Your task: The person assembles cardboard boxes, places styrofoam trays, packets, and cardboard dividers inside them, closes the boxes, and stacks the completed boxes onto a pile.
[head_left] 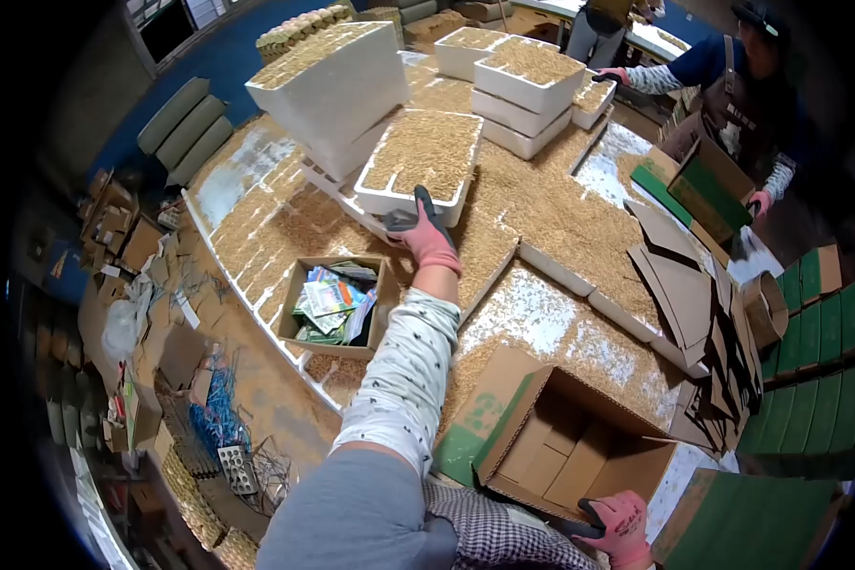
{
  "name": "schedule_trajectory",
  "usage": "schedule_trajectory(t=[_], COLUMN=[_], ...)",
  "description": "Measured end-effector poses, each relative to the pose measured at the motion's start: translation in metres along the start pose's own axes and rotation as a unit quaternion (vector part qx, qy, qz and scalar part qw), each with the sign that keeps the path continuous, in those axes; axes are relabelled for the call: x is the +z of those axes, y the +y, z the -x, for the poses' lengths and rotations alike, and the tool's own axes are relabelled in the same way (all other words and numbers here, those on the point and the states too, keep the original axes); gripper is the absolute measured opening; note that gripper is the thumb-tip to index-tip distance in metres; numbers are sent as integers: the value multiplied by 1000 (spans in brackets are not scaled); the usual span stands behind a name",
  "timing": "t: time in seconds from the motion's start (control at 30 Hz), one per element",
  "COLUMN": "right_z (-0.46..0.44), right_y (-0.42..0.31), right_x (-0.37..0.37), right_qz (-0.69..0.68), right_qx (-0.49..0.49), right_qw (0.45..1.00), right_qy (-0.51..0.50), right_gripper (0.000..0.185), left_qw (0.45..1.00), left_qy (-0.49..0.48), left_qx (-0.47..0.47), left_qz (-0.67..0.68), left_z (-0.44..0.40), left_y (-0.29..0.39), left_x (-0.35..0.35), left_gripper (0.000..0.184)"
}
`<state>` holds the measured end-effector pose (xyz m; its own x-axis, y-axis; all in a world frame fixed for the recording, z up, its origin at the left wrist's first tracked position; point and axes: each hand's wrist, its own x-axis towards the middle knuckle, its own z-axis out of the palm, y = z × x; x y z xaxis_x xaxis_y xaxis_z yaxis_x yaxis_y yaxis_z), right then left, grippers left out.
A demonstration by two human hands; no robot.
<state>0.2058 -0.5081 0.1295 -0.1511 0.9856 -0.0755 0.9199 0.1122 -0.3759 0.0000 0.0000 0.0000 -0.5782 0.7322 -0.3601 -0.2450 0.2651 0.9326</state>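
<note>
My left hand (424, 234), in a pink glove with dark fingertips, is stretched far out. Its fingers grip the near rim of a white foam box (410, 201) filled with tan husk-like material. That box rests on other white foam pieces, beside a taller foam stack (337, 114). Close to my body, my right hand (622, 528), gloved alike, holds the near edge of an open cardboard box (651, 465). Only bare cardboard shows inside it. Left of my forearm stands a small carton (382, 309) with colourful printed packets (332, 302).
Husk material covers the table (247, 152), divided by a low white barrier (551, 269). More filled foam boxes (518, 103) stand at the back. A co-worker (731, 95) handles a green-brown carton (712, 190) at right. Flat cardboard sheets (670, 285) and green cartons (826, 332) line the right side.
</note>
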Motion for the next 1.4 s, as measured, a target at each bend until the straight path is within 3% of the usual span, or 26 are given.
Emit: schedule_trajectory(t=[0.03, 0.07, 0.1, 0.23, 0.27, 0.37, 0.43, 0.5, 0.53, 0.57, 0.63, 0.7, 0.73, 0.8, 0.83, 0.97, 1.07, 1.1, 1.17, 1.2, 1.23, 1.27, 1.3, 1.33, 1.37, 1.4], right_z=[6, 14, -38, -2, 11, 0, 16, -3, -11, -10, -13, -10, 2, 27, 50, 92, 65, 53, 18, 36, 28, 33, 30, 27, 20, 1], right_y=[-9, -17, 15, 15, 11, 9, 26, 26, 27, 20, 30, 22, 28, 40, 41, -12, -31, -29, -50, -6, -9, 22, 18, 19, 18, 11], right_x=[-5, -10, 24, 6, 8, 9, 30, 29, 29, 16, 8, -8, 1, 17, 23, 15, 24, 23, 5, 12, 2, 26, 22, 28, 34, 36], right_qz=[-6, -13, 3, -5, -40, -10, -94, -429, -564, -601, -707, -787, -740, -636, -651, -472, -582, -605, -621, -550, -498, -359, -161, -49, 65, 129], right_qx=[5, 8, -20, -65, -12, -31, 36, 150, 198, 172, 8, -1, 64, 208, 220, 168, 190, 197, 194, 304, 339, 256, 329, 223, 164, 282], right_qw=[1000, 1000, 998, 995, 998, 984, 970, 858, 752, 719, 608, 524, 563, 625, 609, 742, 695, 681, 683, 758, 790, 889, 930, 971, 982, 951], right_qy=[-4, -8, 60, 72, 56, 176, 219, 239, 280, 305, 362, 327, 362, 403, 396, 445, 376, 362, 331, 174, 111, 121, 35, 74, 74, -12], right_gripper=[43, 42, 44, 55, 71, 79, 69, 75, 78, 82, 81, 68, 56, 35, 29, 42, 53, 56, 63, 64, 61, 59, 57, 50, 40, 31], left_qw=[997, 975, 982, 981, 975, 909, 858, 741, 740, 739, 697, 703, 701, 706, 708, 705, 713, 757, 782, 719, 793, 769, 747, 660, 609, 601], left_qy=[6, 130, 106, -66, -77, -292, -399, -531, -549, -570, -653, -710, -704, -706, -698, -656, -554, -586, -541, -325, -274, -141, -114, -67, -62, -91], left_qx=[-65, -90, -68, 2, 44, 69, -108, -322, -320, -308, -258, -7, 116, -19, -85, 261, 418, 281, 308, 590, 517, 570, 557, 536, 509, 435], left_qz=[-33, -154, -144, 185, 206, 290, 306, 255, 219, 187, 144, 46, 3, -42, -64, -66, -96, 67, 30, -169, -170, -252, -344, -522, -605, -664], left_z=[4, 41, 15, 65, 45, 94, 139, 175, 190, 204, 229, 232, 236, 241, 244, 243, 251, 244, 227, 187, 134, 131, 81, 33, -2, -24], left_y=[5, 33, 77, 57, 38, 34, 37, 52, 51, 47, 43, 21, 14, 14, 16, -39, -21, -33, 34, 52, 51, 98, 105, 112, 109, 113], left_x=[1, 5, 59, 8, 6, -71, -117, -156, -163, -169, -182, -197, -205, -212, -215, -227, -229, -229, -243, -250, -251, -250, -251, -249, -243, -237], left_gripper=[124, 127, 124, 106, 103, 85, 45, 43, 43, 43, 40, 37, 37, 49, 55, 59, 57, 53, 50, 51, 47, 46, 47, 55, 66, 75])
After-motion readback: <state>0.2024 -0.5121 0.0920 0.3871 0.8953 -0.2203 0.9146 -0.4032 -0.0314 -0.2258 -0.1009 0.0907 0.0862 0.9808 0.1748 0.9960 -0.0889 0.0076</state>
